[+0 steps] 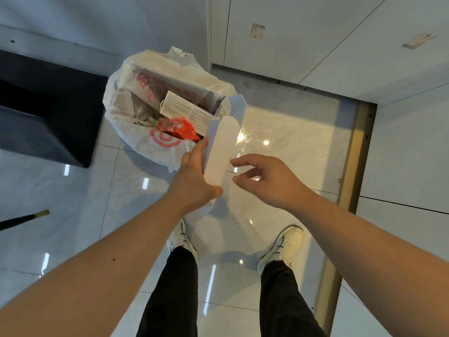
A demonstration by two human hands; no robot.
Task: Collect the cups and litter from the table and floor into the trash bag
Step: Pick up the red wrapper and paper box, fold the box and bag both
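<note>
A white plastic trash bag (121,105) with red print stands open on the tiled floor. Inside lie a printed white carton (187,110), a brown paper bag and a red wrapper (182,128). My left hand (194,173) grips a long white open-ended cardboard box (222,144), whose far end reaches over the bag's right rim. To the right of the box hovers my right hand (264,178), fingers spread, holding nothing, a short gap from the cardboard.
A dark upholstered seat (48,113) stands left of the bag. A black stick with a brass tip (26,218) pokes in at the left edge. White cabinet doors (303,32) and a metal floor strip (349,166) lie to the right. My feet stand below.
</note>
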